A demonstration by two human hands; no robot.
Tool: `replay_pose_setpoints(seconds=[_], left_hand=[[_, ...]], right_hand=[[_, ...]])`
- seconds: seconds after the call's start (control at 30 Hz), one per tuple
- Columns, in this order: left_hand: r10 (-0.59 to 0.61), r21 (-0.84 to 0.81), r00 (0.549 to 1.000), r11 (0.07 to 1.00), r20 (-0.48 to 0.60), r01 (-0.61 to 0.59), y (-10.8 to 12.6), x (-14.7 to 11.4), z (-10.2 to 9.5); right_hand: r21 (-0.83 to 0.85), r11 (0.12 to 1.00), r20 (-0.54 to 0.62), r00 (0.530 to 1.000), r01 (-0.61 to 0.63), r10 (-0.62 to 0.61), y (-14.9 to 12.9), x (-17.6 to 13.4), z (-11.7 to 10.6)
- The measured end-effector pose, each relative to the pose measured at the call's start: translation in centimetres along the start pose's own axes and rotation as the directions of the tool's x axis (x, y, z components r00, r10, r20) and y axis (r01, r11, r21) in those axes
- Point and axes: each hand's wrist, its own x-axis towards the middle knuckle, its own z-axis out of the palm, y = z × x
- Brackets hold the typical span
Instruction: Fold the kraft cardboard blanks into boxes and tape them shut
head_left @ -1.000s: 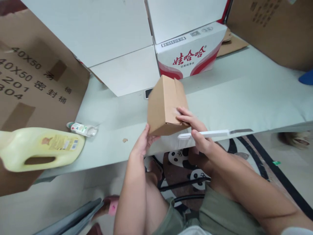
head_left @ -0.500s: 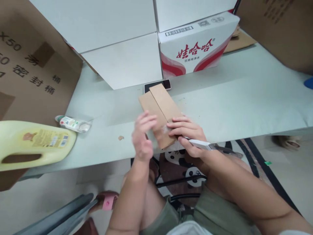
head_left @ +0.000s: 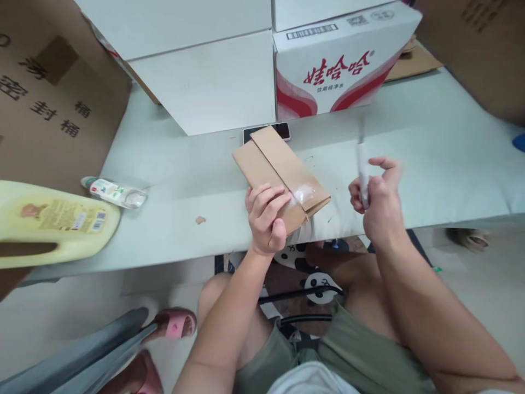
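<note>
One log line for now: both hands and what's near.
left hand: on small brown carton; right hand: holding white-handled knife, apart from carton; carton top: shiny patch; beyond carton: dark-screened device

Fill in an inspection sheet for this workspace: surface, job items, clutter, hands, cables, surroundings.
Surface: pale green tabletop, partly covered.
Job items: cardboard box, glossy patch on top; white-handled blade, blurred.
Clutter: yellow jug, small labelled bottle, brown scrap; dark-screened device beyond the box.
Hands: left hand on the box, grip unclear; right hand holds the blade's handle, apart from the box, blade pointing away from the person.
Cables: nothing seen.
Surroundings: white boxes behind, large brown cartons both sides; another person's pink sandals lower left.
</note>
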Motion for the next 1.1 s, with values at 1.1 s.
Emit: replay_pose_setpoints(seconds=[1.1], left_hand=[[-0.057,0.018,0.997,0.998,0.054,0.056,0.9,-0.1,0.2]], right_hand=[[-0.372,0.659,0.403,0.753,0.653,-0.519,-6.4,-5.4,2.0]])
